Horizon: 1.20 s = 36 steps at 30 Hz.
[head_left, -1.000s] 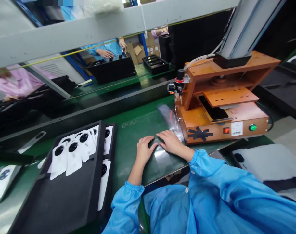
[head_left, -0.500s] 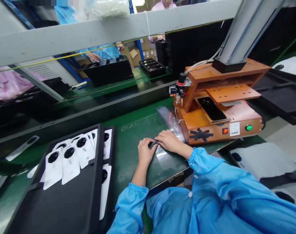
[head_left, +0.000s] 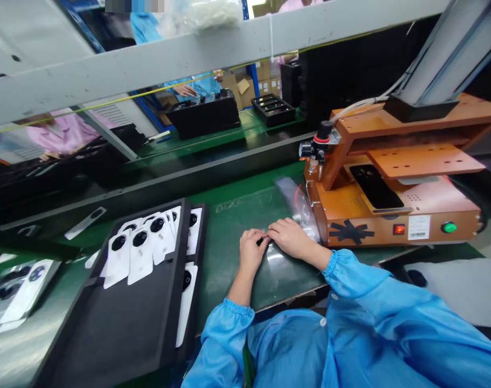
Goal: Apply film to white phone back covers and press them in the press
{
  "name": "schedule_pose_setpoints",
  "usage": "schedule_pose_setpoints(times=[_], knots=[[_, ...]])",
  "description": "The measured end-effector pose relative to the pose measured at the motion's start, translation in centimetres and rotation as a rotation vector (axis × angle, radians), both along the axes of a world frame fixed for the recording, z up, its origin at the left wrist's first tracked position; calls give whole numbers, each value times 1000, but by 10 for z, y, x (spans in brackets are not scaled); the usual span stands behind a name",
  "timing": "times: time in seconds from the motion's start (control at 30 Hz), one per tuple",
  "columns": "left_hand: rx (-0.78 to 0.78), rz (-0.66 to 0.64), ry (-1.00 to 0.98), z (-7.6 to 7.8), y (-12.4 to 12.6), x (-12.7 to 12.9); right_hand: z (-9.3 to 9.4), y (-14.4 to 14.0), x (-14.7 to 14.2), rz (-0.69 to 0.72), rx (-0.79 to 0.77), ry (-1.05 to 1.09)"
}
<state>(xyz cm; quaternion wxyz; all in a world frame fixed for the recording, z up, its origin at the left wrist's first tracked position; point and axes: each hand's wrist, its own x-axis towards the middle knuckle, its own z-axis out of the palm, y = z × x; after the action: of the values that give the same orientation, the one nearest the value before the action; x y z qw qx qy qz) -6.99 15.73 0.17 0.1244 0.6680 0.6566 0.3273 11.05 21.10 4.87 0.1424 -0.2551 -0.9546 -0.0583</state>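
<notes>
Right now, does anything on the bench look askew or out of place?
Mostly tidy. A black tape cross is stuck on the orange press front, like a makeshift patch. White back covers in the black tray overlap loosely, fanned rather than squared.

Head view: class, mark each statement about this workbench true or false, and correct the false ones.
1. Both hands, left hand and right hand, rest on clear film. True.
2. The orange machine stands left of the hands. False: it stands to their right.
3. A dark phone lies in the machine. True.
4. The black tray holds red parts. False: white pieces.
</notes>
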Motion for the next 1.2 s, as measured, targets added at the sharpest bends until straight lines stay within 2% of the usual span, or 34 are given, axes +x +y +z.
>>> schedule_pose_setpoints(times=[0.1,0.23,0.33,0.4,0.47,0.57,0.67,0.77,0.83,0.9,0.97,1.03,1.13,1.2], knots=[[-25,-9,57,3,-1,2,-1,3,0,30,31,-44],[-53,-57,175,15,-14,7,3,-6,8,10,102,27],[-80,-97,246,21,-24,8,4,-30,31,-43,134,173],[-104,-98,261,21,-25,8,0,-49,53,-56,118,370],[-128,-97,261,20,-23,8,-9,-65,71,-66,29,617],[-154,-104,259,28,-27,11,-26,-76,84,-115,-236,826],[-107,-58,248,58,-43,5,-41,-72,83,-172,-411,908],[-46,150,243,109,-55,-37,-46,-67,79,-180,-500,923],[-47,350,249,143,-50,-88,-44,-67,78,-160,-542,917],[-52,535,254,166,-38,-144,-41,-68,78,-149,-559,925],[-59,630,254,173,-26,-188,-39,-71,78,-159,-557,936],[-43,656,261,169,-18,-213,-39,-73,78,-171,-555,942],[17,639,287,162,-12,-223,-41,-76,78,-178,-550,956],[82,611,304,164,-11,-225,-42,-77,78,-184,-556,965]])
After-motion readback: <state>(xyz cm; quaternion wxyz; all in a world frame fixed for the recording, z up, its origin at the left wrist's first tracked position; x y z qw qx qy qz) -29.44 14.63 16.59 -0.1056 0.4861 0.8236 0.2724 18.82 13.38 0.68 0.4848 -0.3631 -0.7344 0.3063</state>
